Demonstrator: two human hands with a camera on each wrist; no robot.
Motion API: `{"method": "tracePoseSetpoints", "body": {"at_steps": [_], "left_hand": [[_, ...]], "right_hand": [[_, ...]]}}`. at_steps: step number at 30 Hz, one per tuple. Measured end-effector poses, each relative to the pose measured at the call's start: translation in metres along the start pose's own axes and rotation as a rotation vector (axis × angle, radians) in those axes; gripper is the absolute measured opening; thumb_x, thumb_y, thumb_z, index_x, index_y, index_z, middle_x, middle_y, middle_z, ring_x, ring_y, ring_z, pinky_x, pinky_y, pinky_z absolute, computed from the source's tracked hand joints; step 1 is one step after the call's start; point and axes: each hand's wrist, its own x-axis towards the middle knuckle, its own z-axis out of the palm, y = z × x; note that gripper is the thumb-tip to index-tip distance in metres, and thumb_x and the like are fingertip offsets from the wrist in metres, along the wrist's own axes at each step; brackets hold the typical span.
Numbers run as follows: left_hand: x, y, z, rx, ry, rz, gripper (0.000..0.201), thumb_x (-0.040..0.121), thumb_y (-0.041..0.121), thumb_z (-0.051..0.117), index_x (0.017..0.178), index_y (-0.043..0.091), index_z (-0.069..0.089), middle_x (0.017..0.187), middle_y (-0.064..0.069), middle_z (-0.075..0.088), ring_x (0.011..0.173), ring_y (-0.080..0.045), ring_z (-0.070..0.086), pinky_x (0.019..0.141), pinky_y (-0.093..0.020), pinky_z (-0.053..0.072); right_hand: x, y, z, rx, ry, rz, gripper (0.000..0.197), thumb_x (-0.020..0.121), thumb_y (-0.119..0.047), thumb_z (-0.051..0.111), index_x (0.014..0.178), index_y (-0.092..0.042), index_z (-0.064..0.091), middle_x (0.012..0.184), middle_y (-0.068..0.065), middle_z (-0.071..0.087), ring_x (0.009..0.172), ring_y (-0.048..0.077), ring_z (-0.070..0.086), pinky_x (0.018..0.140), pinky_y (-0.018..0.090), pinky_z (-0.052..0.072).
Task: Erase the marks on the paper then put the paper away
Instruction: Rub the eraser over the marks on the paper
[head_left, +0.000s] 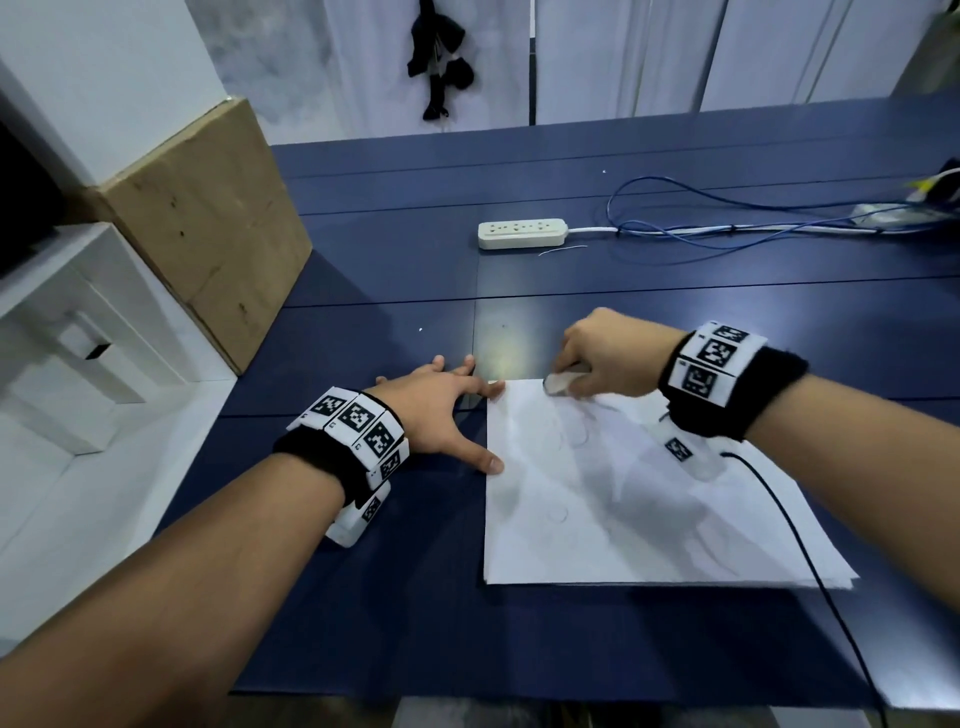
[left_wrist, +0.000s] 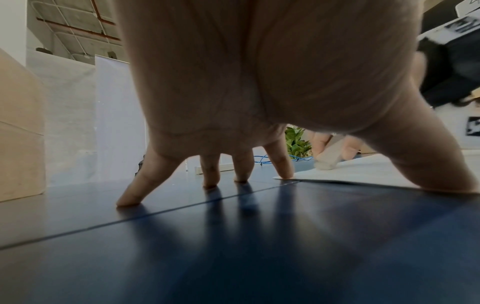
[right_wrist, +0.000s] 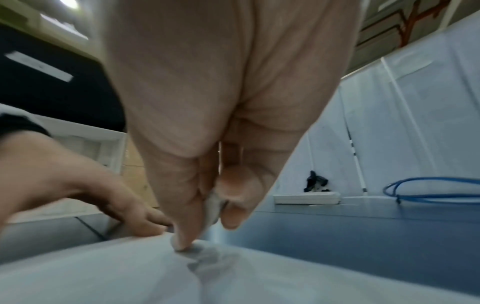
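A white sheet of paper (head_left: 623, 493) with faint pencil marks lies on the dark blue table (head_left: 395, 270). My right hand (head_left: 608, 358) pinches a whitish eraser (head_left: 558, 383) between thumb and fingers and presses it on the paper's far edge; the eraser (right_wrist: 211, 207) shows in the right wrist view, its tip down on the paper (right_wrist: 155, 273). My left hand (head_left: 441, 410) is spread flat, fingers straight, with index fingertip and thumb pinning the paper's left edge. In the left wrist view the spread fingers (left_wrist: 210, 174) rest on the table beside the paper (left_wrist: 350, 174).
A white power strip (head_left: 522, 233) with blue cables (head_left: 727, 213) lies farther back on the table. A cardboard box (head_left: 208, 223) stands at the table's left edge, next to white shelving (head_left: 67, 332). A black cable (head_left: 810, 561) runs over the paper's right side.
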Motion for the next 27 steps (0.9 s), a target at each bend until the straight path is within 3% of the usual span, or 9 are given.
{"method": "tracePoseSetpoints", "body": {"at_steps": [2, 4, 9, 13, 16, 19, 22, 24, 27], "left_hand": [[0.0, 0.0, 0.0, -0.004, 0.002, 0.001, 0.112, 0.054, 0.086, 0.07, 0.151, 0.056, 0.021, 0.166, 0.018, -0.006, 0.154, -0.02, -0.008, 0.107, -0.079, 0.013], [0.001, -0.001, 0.001, 0.005, 0.001, 0.001, 0.113, 0.054, 0.086, 0.07, 0.151, 0.055, 0.021, 0.166, 0.018, -0.006, 0.154, -0.02, -0.009, 0.107, -0.079, 0.014], [0.002, -0.001, 0.0, 0.007, 0.0, -0.002, 0.114, 0.054, 0.087, 0.07, 0.151, 0.055, 0.021, 0.166, 0.018, -0.006, 0.154, -0.019, -0.008, 0.107, -0.079, 0.014], [0.003, -0.002, 0.002, 0.004, 0.006, 0.0, 0.113, 0.052, 0.088, 0.069, 0.15, 0.057, 0.022, 0.166, 0.019, -0.005, 0.154, -0.019, -0.008, 0.108, -0.078, 0.014], [0.003, -0.002, 0.002, -0.001, 0.004, 0.002, 0.113, 0.051, 0.089, 0.069, 0.149, 0.059, 0.021, 0.165, 0.019, -0.006, 0.154, -0.019, -0.008, 0.108, -0.077, 0.014], [0.004, -0.003, 0.001, 0.006, 0.006, 0.002, 0.115, 0.05, 0.09, 0.068, 0.149, 0.057, 0.021, 0.165, 0.019, -0.006, 0.154, -0.02, -0.008, 0.108, -0.078, 0.014], [0.004, -0.003, 0.002, 0.006, 0.006, 0.001, 0.116, 0.05, 0.089, 0.069, 0.15, 0.056, 0.021, 0.165, 0.019, -0.005, 0.154, -0.019, -0.008, 0.108, -0.078, 0.014], [0.004, -0.003, 0.003, -0.002, 0.011, 0.005, 0.116, 0.048, 0.09, 0.068, 0.15, 0.057, 0.022, 0.165, 0.02, -0.005, 0.154, -0.019, -0.008, 0.108, -0.078, 0.014], [0.003, -0.004, 0.003, -0.007, 0.015, 0.007, 0.115, 0.048, 0.091, 0.068, 0.149, 0.058, 0.022, 0.165, 0.02, -0.005, 0.154, -0.019, -0.008, 0.108, -0.078, 0.014]], "right_hand": [[0.004, 0.005, 0.001, -0.01, 0.026, 0.047, 0.019, 0.079, -0.03, 0.068, 0.096, -0.027, 0.076, 0.081, 0.001, 0.067, 0.073, 0.024, 0.054, 0.075, 0.041, 0.054], [-0.007, 0.001, 0.008, -0.016, 0.015, -0.01, 0.023, 0.08, -0.028, 0.069, 0.101, -0.025, 0.076, 0.088, 0.001, 0.065, 0.078, 0.025, 0.057, 0.076, 0.037, 0.052], [-0.033, -0.016, 0.008, 0.117, -0.213, -0.115, 0.026, 0.079, -0.032, 0.072, 0.105, -0.034, 0.075, 0.087, -0.013, 0.061, 0.076, 0.009, 0.057, 0.073, 0.03, 0.05], [-0.003, -0.002, 0.002, 0.052, -0.009, 0.001, 0.024, 0.081, -0.032, 0.071, 0.103, -0.028, 0.077, 0.083, -0.007, 0.063, 0.084, 0.022, 0.061, 0.078, 0.034, 0.052], [0.004, 0.006, 0.002, 0.057, 0.024, 0.061, 0.024, 0.079, -0.03, 0.071, 0.103, -0.027, 0.077, 0.083, -0.005, 0.065, 0.083, 0.021, 0.06, 0.077, 0.035, 0.053], [-0.013, -0.003, 0.006, 0.063, -0.078, -0.06, 0.026, 0.079, -0.032, 0.072, 0.105, -0.028, 0.077, 0.085, -0.01, 0.057, 0.079, 0.018, 0.056, 0.076, 0.032, 0.05], [-0.028, -0.017, 0.006, 0.119, -0.245, -0.122, 0.036, 0.073, -0.048, 0.069, 0.104, -0.031, 0.077, 0.089, -0.009, 0.065, 0.078, 0.012, 0.058, 0.074, 0.029, 0.05], [-0.02, -0.014, 0.004, 0.089, -0.163, -0.083, 0.042, 0.071, -0.058, 0.063, 0.099, -0.031, 0.077, 0.085, -0.006, 0.069, 0.076, 0.015, 0.06, 0.073, 0.031, 0.051], [0.001, 0.001, -0.003, 0.004, 0.015, 0.033, 0.02, 0.08, -0.036, 0.067, 0.091, -0.023, 0.077, 0.074, 0.0, 0.066, 0.071, 0.023, 0.056, 0.073, 0.04, 0.055]]}}
